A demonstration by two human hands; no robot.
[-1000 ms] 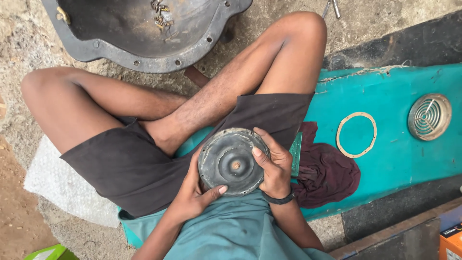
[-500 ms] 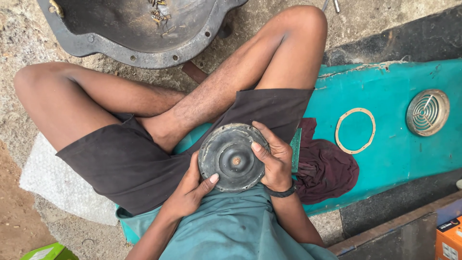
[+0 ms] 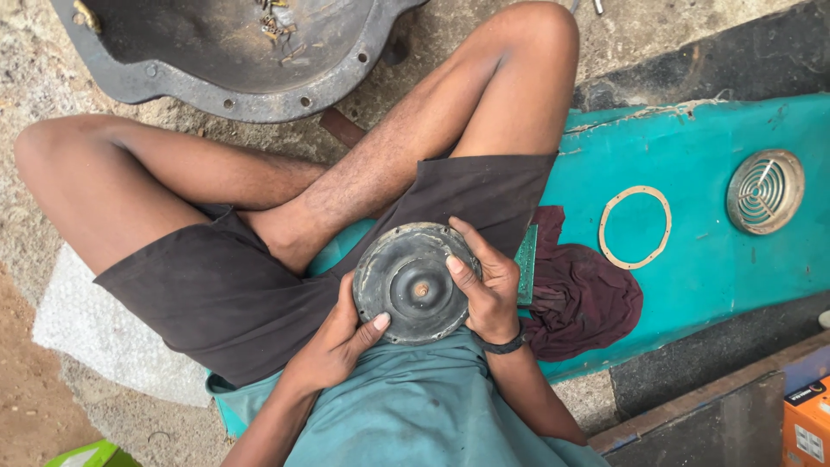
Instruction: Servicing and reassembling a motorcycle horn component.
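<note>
I sit cross-legged in dark shorts and a teal shirt, and both hands hold a round dark metal disc (image 3: 406,278) with a raised centre hub in my lap. My left hand (image 3: 333,342) cups its lower left edge, thumb on the rim. My right hand (image 3: 484,281) grips its right side with fingers laid over the face; a dark band circles that wrist.
A large dark metal housing (image 3: 233,95) with bolt holes lies on the ground ahead. To my right, a teal panel (image 3: 692,259) carries a tan ring gasket (image 3: 635,227), a round metal grille (image 3: 765,192) and a maroon cloth (image 3: 575,298). An orange box (image 3: 808,424) stands at lower right.
The disc and both hands stay in the lap; my right fingers have shifted slightly over the disc's face. The view has drifted a little.
</note>
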